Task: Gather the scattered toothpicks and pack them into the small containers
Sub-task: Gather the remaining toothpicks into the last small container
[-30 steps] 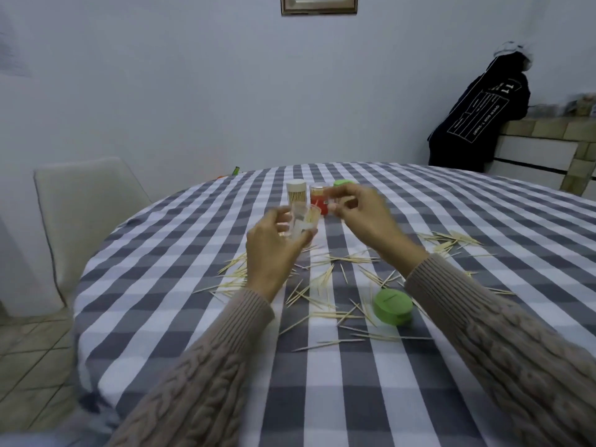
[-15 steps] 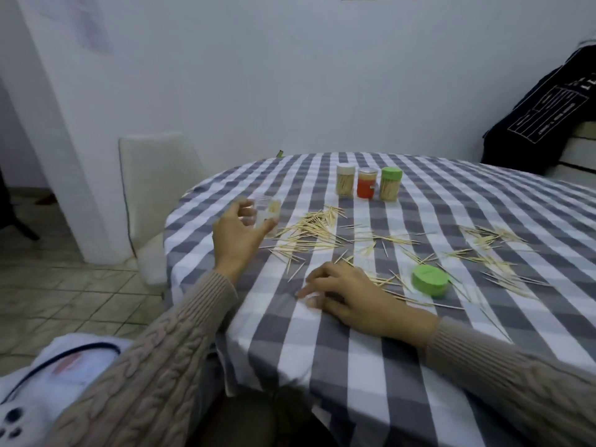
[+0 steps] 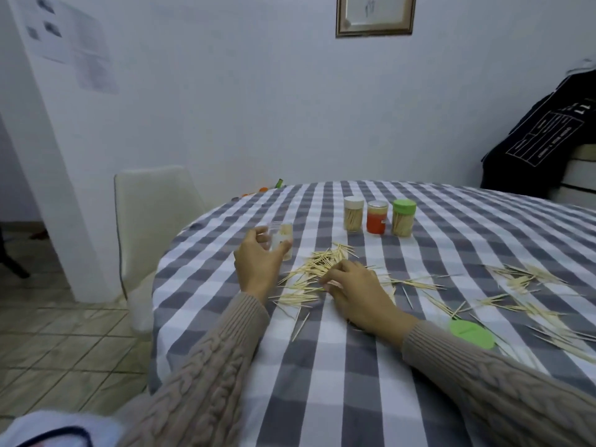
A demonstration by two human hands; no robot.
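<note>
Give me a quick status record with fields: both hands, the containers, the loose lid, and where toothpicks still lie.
left hand: grips clear container, partly filled, lid off
right hand: fingers curled on the toothpick pile
row at back: white-lidded jar, red jar, green-lidded jar, all upright
loose green lid: flat on checked tablecloth, beside right sleeve
other toothpicks: scattered to the right
</note>
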